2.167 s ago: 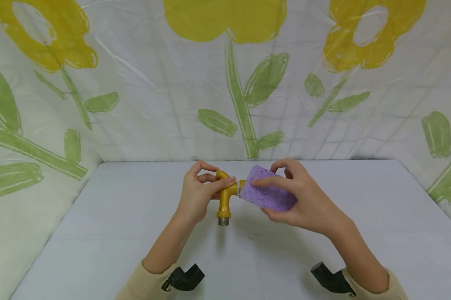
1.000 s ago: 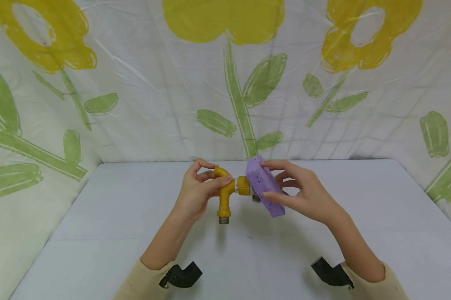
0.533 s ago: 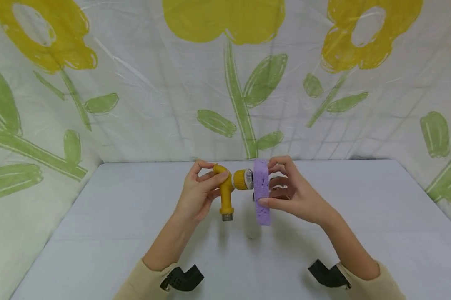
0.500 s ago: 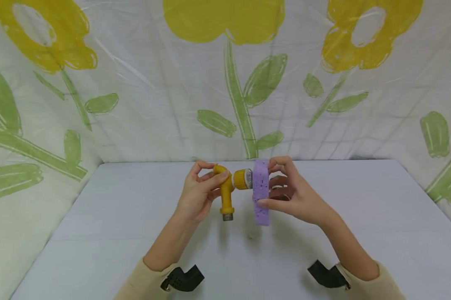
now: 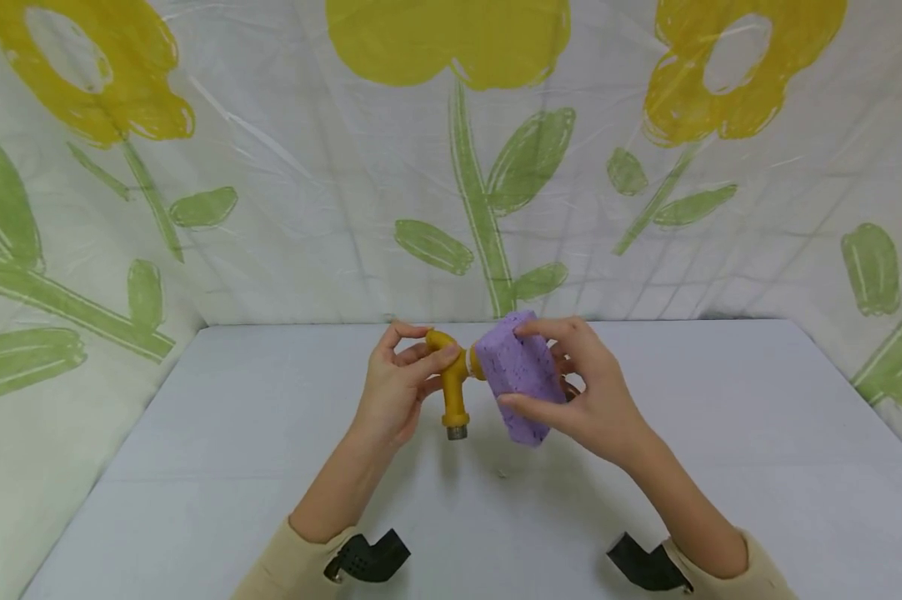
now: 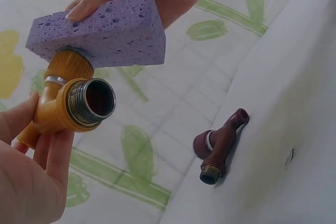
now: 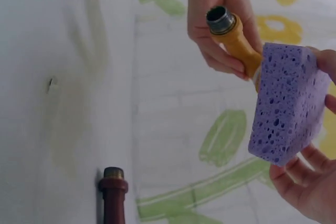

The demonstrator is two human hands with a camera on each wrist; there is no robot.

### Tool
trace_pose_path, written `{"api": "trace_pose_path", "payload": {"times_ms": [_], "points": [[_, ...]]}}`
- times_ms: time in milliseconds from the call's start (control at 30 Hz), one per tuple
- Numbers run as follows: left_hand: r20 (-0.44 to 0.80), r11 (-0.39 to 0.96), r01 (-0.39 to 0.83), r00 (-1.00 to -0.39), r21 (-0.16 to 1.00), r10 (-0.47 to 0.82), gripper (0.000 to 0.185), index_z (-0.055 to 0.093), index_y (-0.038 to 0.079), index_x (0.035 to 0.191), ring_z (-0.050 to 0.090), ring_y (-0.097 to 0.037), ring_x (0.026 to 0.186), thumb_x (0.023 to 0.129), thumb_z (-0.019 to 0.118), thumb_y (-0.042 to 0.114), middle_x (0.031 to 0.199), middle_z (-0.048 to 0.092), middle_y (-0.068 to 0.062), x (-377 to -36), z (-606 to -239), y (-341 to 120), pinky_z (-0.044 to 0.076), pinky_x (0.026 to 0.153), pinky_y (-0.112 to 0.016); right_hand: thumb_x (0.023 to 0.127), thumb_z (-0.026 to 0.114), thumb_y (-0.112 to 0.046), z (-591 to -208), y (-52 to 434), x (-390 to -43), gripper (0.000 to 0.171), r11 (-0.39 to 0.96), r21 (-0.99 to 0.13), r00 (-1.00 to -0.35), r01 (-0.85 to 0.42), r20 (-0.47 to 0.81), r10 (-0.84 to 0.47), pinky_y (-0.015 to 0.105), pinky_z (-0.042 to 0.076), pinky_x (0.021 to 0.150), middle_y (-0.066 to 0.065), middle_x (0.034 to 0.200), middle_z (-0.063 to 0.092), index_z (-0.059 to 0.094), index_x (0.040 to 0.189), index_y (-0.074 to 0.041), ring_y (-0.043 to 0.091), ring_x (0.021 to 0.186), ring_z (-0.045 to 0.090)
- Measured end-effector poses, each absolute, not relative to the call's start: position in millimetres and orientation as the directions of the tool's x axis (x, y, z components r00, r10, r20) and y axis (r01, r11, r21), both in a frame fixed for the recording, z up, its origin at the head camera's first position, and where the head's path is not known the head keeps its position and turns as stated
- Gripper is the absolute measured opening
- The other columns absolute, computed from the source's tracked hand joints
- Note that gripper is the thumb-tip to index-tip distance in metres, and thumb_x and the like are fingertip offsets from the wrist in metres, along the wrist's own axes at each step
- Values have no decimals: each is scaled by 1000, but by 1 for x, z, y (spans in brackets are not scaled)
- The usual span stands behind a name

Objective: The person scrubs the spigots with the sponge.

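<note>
My left hand (image 5: 398, 387) pinches a yellow tap (image 5: 453, 392) between thumb and fingers, above the table. The tap's metal-threaded end points down. A purple speckled sponge (image 5: 522, 375) is gripped in my right hand (image 5: 586, 392), thumb on the near side and fingers on the far side. The sponge covers the tap's ribbed round end in the head view. The left wrist view shows that ribbed end (image 6: 71, 64) against the sponge's underside. Seen from the right wrist, the sponge (image 7: 286, 103) stands tilted beside the tap.
A dark red tap (image 6: 223, 145) of similar shape rests on the white table (image 5: 233, 433); in the head view it is mostly hidden behind the sponge and right hand. Behind the table hangs a sheet (image 5: 293, 208) printed with yellow flowers.
The sponge, edge-on half a second ago, has turned its broad face toward the head camera and shifted left over the tap's ribbed end. My left hand and the tap have barely moved.
</note>
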State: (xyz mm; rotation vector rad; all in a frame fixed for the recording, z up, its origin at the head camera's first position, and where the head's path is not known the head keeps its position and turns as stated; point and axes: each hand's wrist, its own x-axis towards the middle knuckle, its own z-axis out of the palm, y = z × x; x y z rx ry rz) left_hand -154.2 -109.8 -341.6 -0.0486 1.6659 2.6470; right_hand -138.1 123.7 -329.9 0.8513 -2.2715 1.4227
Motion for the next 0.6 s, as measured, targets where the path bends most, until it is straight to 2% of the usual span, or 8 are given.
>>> {"api": "trace_pose_path", "payload": {"times_ms": [100, 267, 467, 600], "points": [[-24, -407, -33, -999, 913, 26, 32, 52, 11, 103, 73, -17, 74, 91, 72, -11, 92, 72, -8, -154, -340, -113, 64, 71, -29, 74, 92, 0, -329, 125, -139, 67, 343, -694, -774, -633, 559, -297, 27, 57, 68, 2, 113, 61, 65, 133, -13, 19, 86, 55], [1, -383, -34, -996, 923, 91, 33, 56, 13, 102, 72, -17, 76, 90, 71, -13, 92, 70, -6, -154, -337, -117, 64, 72, -28, 83, 84, 1, -327, 128, -141, 61, 315, -746, -807, -587, 506, -305, 24, 55, 65, 6, 117, 66, 62, 139, -11, 16, 85, 61], [-28, -457, -76, -993, 886, 111, 31, 55, 14, 103, 70, -15, 76, 94, 68, -12, 94, 68, -6, -153, -334, -117, 63, 70, -25, 98, 70, 0, -329, 132, -146, 53, 181, -858, -838, -481, 388, -384, 26, 62, 79, 19, 126, 65, 48, 145, -9, 19, 94, 70], [-61, -513, -97, -994, 853, 86, 26, 52, 13, 103, 70, -12, 73, 99, 59, -12, 92, 67, -4, -153, -334, -115, 63, 70, -23, 98, 68, 3, -331, 131, -146, 56, 116, -885, -828, -450, 365, -425, 28, 63, 81, 21, 129, 61, 38, 145, -6, 21, 98, 70]]}}
